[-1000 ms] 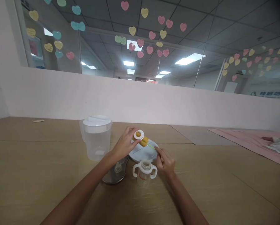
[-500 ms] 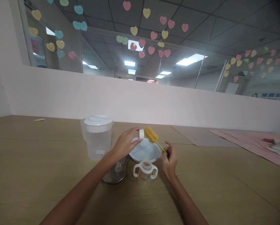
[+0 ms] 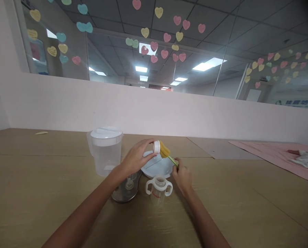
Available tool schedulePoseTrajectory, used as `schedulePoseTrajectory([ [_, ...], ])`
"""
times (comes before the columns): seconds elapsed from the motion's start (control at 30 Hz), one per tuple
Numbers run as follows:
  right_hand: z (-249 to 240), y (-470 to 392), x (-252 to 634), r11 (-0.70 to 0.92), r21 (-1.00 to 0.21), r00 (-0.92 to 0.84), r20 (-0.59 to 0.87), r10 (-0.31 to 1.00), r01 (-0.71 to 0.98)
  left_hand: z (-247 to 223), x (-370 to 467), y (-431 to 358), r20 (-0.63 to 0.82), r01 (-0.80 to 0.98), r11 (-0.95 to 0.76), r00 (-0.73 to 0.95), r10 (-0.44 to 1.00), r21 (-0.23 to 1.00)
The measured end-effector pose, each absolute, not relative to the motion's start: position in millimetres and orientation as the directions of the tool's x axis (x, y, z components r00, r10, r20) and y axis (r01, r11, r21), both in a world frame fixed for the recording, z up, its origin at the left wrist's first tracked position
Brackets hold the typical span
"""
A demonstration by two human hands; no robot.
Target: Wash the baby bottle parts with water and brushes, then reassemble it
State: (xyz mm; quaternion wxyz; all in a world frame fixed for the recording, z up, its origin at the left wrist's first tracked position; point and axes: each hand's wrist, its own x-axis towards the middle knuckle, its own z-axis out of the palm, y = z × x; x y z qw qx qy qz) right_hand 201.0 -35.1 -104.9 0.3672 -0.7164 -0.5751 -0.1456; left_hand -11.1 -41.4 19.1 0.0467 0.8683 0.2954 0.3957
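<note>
Between the thumb and fingers of my left hand [image 3: 138, 156] is a small white cap [image 3: 156, 147], held on its side above a white basin [image 3: 159, 167]. My right hand [image 3: 182, 175] grips the green handle of a brush with a yellow sponge head [image 3: 164, 150]. The sponge meets the right-hand side of the cap; whether it reaches inside is hard to tell. Below the basin stands an open clear bottle [image 3: 158, 195] with two white side handles. A dark tray [image 3: 125, 193] with a small clear piece on it lies under my left forearm.
A clear pitcher [image 3: 107, 151] with a white lid stands left of my left hand. At the far right a pink cloth [image 3: 269, 155] lies on the brown table [image 3: 246, 206]. A white wall rises behind.
The brush has moved left, and its sponge head now presses against the cap and looks squashed. My right hand has shifted left with it, while my left hand holds nearly the same place.
</note>
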Motion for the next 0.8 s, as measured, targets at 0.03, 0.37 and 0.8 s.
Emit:
schedulePoseTrajectory([
  [0.03,-103.6,-35.6,202.2,-0.101,-0.346,0.308,0.620,0.721,0.933,21.4,-12.2,-42.4,0.654,0.489,-0.816,0.514,0.555,0.309],
  [0.37,-105.6,-34.8,206.4,-0.116,-0.324,0.305,0.625,0.719,0.939,25.1,-43.8,-40.4,-0.096,0.905,-0.425,0.426,0.900,0.028],
  [0.8,-99.8,-37.6,206.2,-0.154,-0.324,0.319,0.552,0.770,0.933,-21.9,-30.5,-11.1,-0.208,0.968,-0.227,0.245,0.947,0.109],
])
